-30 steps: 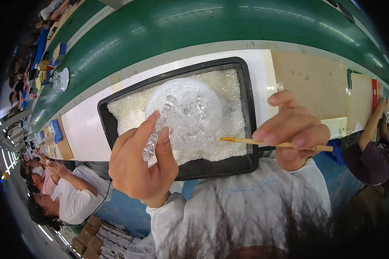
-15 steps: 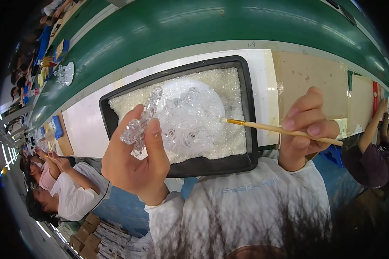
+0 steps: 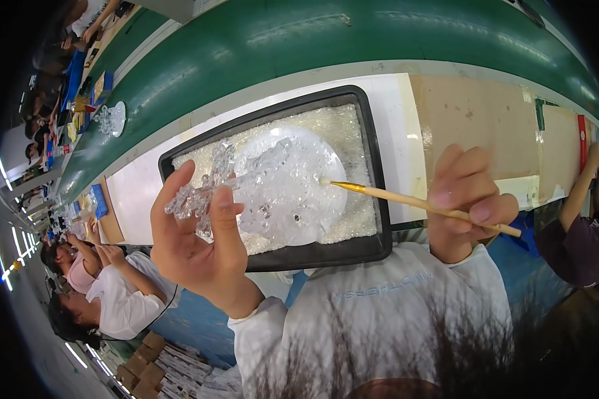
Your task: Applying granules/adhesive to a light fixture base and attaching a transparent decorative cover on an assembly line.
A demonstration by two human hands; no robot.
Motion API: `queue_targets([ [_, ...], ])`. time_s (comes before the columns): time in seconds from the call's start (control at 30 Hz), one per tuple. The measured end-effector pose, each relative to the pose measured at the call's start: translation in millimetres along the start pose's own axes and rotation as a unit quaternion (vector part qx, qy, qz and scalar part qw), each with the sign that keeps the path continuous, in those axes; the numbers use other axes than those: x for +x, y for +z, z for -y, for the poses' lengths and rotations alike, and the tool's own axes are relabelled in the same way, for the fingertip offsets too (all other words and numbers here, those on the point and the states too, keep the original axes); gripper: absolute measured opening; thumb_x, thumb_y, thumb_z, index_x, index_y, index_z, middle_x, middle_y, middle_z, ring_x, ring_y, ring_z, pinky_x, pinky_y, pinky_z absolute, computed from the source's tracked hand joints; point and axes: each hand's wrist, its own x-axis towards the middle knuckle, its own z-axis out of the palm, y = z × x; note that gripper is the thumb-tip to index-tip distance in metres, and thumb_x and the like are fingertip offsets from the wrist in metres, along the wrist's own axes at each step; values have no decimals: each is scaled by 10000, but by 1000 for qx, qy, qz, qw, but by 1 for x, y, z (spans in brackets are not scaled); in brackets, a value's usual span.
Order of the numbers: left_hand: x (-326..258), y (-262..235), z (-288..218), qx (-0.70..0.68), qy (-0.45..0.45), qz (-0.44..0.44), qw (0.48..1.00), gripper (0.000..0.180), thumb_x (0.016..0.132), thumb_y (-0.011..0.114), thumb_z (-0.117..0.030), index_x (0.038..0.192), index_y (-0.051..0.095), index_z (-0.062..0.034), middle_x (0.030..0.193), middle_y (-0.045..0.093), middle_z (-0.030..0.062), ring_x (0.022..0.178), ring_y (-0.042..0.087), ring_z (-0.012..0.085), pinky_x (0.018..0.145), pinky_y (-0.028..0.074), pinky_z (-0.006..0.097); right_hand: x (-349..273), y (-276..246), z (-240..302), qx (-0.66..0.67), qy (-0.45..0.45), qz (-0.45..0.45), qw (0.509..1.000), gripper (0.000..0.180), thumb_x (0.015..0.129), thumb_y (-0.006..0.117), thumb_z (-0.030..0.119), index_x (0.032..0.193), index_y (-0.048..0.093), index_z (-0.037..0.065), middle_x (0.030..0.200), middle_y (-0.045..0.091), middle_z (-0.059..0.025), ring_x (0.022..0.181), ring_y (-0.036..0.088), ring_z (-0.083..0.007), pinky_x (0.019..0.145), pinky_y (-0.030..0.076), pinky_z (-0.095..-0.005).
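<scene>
Clear plastic or glass: a branched ornament [image 3: 209, 185] is pinched in the left hand [image 3: 206, 256], a brush [image 3: 393, 197] in the right hand [image 3: 469, 206], apart; between them, clear pieces [image 3: 296, 216] are left on a white disc [image 3: 331, 201] in a tray [image 3: 373, 153] — completion cannot be judged.

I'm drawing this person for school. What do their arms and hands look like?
The left hand and right hand are bare: no gloves, and no rings that I can see. The long sleeves are pale grey-white and look loose and soft.
</scene>
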Motion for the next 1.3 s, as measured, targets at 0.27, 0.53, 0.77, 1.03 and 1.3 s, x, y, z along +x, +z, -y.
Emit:
queue_targets([
  [0.27, -5, 4, -5, 40, 22, -3, 999, 316, 860, 714, -33, 1151, 611, 30, 979, 693, 128, 593, 657, 128, 544, 474, 172, 5, 5, 13, -1, 19, 80, 997, 262, 803, 686, -42, 983, 569, 109, 1024, 718, -122, 662, 545, -182, 516, 418, -267],
  [0.53, -6, 6, -6, 36, 24, -3, 999, 306, 855, 719, -30, 1133, 611, 37, 932, 701, 121, 586, 660, 132, 538, 467, 163, 4, 3, 18, 35, 76, 66, 994, 329, 748, 731, -60, 985, 584, 114, 988, 727, -116, 641, 553, -183, 530, 436, -266],
  [0.77, -7, 6, -8, 58, 20, 6, 998, 309, 868, 708, -32, 1144, 600, 56, 910, 696, 133, 609, 668, 145, 544, 479, 177, 10, 2, 15, -11, 106, 107, 988, 287, 777, 704, -52, 981, 590, 115, 971, 730, -114, 635, 548, -180, 532, 437, -263],
  [1.03, -6, 4, -8, 68, 24, 9, 997, 300, 868, 702, -17, 1141, 600, 57, 979, 689, 143, 605, 670, 147, 557, 489, 180, 10, 8, 16, -24, 104, 104, 989, 327, 759, 711, -51, 1010, 595, 124, 965, 733, -101, 627, 535, -172, 528, 429, -261],
  [1.3, -5, 8, -7, 55, 37, 9, 998, 276, 843, 719, 4, 1078, 607, 96, 1070, 672, 172, 613, 666, 138, 541, 513, 198, 13, 4, 12, -15, 73, 101, 992, 345, 719, 716, -74, 980, 596, 116, 976, 733, -91, 627, 530, -172, 522, 422, -267],
])
